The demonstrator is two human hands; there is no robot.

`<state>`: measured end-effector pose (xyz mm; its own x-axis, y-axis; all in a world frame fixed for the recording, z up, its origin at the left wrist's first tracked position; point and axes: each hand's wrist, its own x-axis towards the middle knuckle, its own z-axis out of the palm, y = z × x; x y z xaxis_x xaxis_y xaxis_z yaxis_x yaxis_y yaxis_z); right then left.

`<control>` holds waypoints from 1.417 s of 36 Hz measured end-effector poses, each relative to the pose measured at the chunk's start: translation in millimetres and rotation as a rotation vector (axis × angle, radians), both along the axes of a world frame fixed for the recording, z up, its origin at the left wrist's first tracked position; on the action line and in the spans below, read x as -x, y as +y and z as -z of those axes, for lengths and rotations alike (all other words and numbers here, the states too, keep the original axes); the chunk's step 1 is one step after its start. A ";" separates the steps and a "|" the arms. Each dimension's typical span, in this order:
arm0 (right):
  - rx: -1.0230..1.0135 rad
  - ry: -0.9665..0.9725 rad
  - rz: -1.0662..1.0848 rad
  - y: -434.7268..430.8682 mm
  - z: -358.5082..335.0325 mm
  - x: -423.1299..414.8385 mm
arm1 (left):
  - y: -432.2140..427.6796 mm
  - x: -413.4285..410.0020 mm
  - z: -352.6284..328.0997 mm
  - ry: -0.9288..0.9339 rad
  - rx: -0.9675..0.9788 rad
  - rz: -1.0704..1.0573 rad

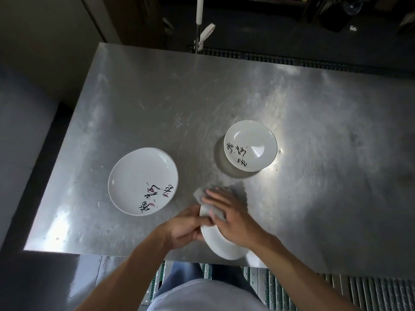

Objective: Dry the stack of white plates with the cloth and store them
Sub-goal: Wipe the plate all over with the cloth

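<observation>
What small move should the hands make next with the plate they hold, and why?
Probably keep wiping: slide the cloth under the right hand down over the rest of the held plate, which the left hand grips at its rim. The cloth covers only the plate's far edge, and the stack waits on the table.

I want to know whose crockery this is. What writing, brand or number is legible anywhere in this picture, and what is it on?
Plate on the left: black brush-style characters with small pink marks near its rim; too stylised and small to read.
Top plate of the stack on the right: the same kind of characters; also unreadable.
Plate held in the hands: no writing shows on the visible part.
Steel table: no label, brand or number visible.
</observation>
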<state>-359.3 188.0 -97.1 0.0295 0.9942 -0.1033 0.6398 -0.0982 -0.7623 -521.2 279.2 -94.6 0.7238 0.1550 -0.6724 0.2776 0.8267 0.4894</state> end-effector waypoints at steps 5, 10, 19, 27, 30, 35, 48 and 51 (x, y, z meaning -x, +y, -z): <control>0.181 -0.087 0.227 0.7 9.3 -21.2 | -1.2 4.0 1.8 0.014 -0.019 -0.061; 0.066 -0.040 0.023 -4.6 7.2 -10.0 | -2.4 3.3 2.3 -0.019 -0.035 -0.025; 0.406 0.565 0.843 -5.9 12.0 -45.8 | -2.7 6.8 3.8 -0.054 0.068 -0.235; 0.264 0.347 0.518 3.9 -13.6 -43.5 | 7.6 3.0 -7.4 -0.086 0.025 0.084; 0.000 0.058 0.128 5.4 -14.5 -19.4 | 3.7 -2.2 -8.6 -0.076 0.031 0.056; 0.114 -0.099 0.220 0.5 4.5 -30.3 | 1.3 -0.7 -8.1 -0.052 0.037 -0.022; 0.103 0.040 0.234 -41.2 2.8 -23.2 | 19.3 -27.4 -23.2 0.028 0.079 -0.360; 0.003 -0.091 0.145 -36.9 -5.3 -11.7 | 21.9 -35.9 -29.0 0.023 0.085 -0.333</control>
<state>-347.6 151.1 -91.8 0.1819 0.9786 -0.0967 0.6849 -0.1966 -0.7016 -485.3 301.2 -65.6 0.6274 0.3232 -0.7084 -0.0043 0.9112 0.4119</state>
